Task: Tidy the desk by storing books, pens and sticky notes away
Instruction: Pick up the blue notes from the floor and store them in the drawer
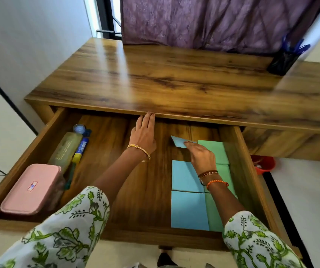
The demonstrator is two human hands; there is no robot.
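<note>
The wooden desk's drawer (116, 171) stands pulled out. Along its right side lie blue sticky-note pads (186, 176) and green sticky-note pads (213, 149) in two rows. My right hand (201, 155) reaches into the drawer and pinches a tilted blue sticky-note pad (178, 142) at the far end of the blue row. My left hand (144, 135) is stretched flat over the drawer's middle, with straight fingertips touching the underside edge of the desk top (174, 78). A black holder with blue pens (286, 57) stands at the desk's far right.
In the drawer's left part lie a pink lidded box (31, 190), a pale bottle (66, 149) and a blue-and-yellow tube (80, 149). A purple curtain (213, 20) hangs behind the desk. A red bucket (265, 164) sits on the floor to the right.
</note>
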